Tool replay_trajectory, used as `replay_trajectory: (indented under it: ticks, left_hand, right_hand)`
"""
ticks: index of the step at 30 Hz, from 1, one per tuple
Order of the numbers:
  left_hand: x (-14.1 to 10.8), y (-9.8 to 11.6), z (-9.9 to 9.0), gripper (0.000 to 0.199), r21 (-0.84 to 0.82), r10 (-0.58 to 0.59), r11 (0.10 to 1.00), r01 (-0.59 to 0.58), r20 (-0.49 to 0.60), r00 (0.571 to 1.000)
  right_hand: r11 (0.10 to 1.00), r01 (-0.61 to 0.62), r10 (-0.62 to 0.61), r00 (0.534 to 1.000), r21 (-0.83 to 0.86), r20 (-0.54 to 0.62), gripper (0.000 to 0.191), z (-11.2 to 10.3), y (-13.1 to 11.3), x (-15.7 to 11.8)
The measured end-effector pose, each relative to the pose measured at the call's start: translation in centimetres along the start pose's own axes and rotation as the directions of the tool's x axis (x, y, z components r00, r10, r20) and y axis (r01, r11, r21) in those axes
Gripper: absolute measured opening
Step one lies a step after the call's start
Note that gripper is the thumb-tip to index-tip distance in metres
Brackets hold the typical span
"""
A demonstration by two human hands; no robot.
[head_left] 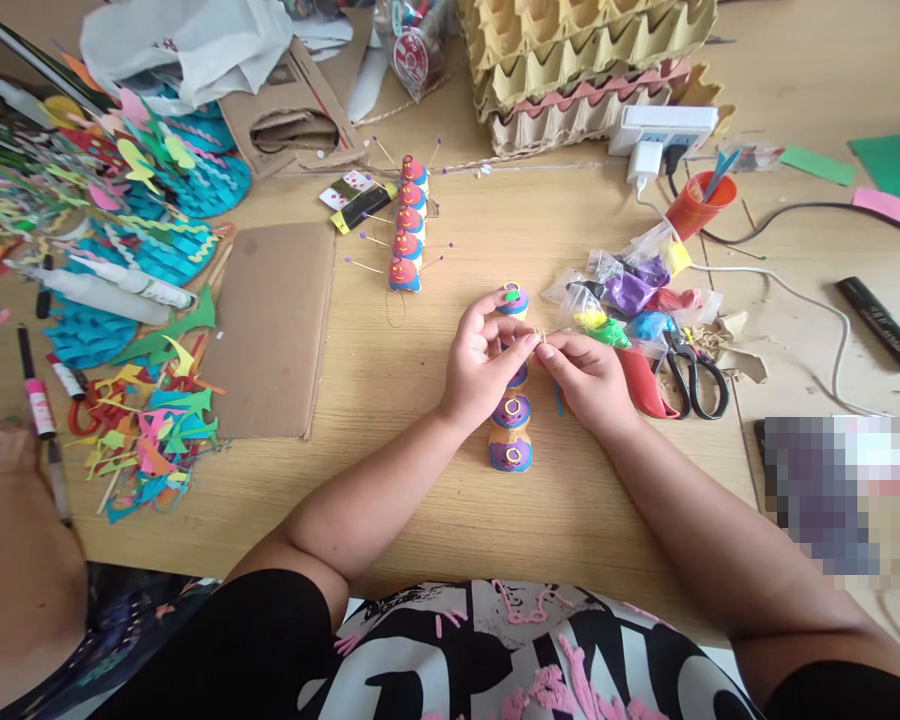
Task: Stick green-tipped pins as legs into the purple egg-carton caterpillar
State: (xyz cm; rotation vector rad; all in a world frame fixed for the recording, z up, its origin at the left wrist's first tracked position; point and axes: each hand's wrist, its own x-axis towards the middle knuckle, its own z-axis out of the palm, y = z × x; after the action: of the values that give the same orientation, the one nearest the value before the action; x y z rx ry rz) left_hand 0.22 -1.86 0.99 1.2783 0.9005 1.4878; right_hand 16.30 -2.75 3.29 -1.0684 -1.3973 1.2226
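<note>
Above the middle of a purple, orange and blue egg-carton strip (510, 450) with yellow clay rings, my two hands meet fingertip to fingertip. A thin yellowish piece (540, 337) is pinched between them. My left hand (484, 365) has thumb and index finger closed on it, with a bit of green on a raised fingertip. From the other side my right hand (589, 380) pinches the same small piece. Part of the strip is hidden behind the hands. Further back stands a red, white and blue egg-carton strip (407, 240) with purple-tipped sticks poking out.
Bags of coloured clay (630, 285), black-handled scissors (694, 380) and an orange cup (697, 205) are at the right. Cardboard (266, 330) and paper scraps (157, 430) lie left. Egg trays (585, 70) stand behind. Another person's arm (22, 560) is at the lower left.
</note>
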Motion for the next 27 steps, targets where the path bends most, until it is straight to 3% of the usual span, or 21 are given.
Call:
replay_trajectory:
  ticks: [9, 20, 27]
  left_hand:
    - [0.0, 0.0, -0.1, 0.054, 0.025, 0.020, 0.999, -0.020, 0.013, 1.000]
    - [-0.1, 0.3, -0.1, 0.048, -0.027, -0.024, 0.999, 0.024, 0.006, 1.000]
    - [-0.1, 1.3, -0.1, 0.038, -0.008, -0.063, 0.998, 0.063, -0.082, 0.995]
  right_hand:
    - [0.997, -0.043, 0.043, 0.999, 0.071, 0.001, 0.046, 0.1, 0.0, 0.0]
    - [0.982, -0.038, 0.011, 0.990, 0.183, 0.144, 0.044, 0.5, -0.4, 0.0]
    - [0.956, -0.083, 0.058, 0.994, 0.281, 0.095, 0.044, 0.4, 0.5, 0.3]
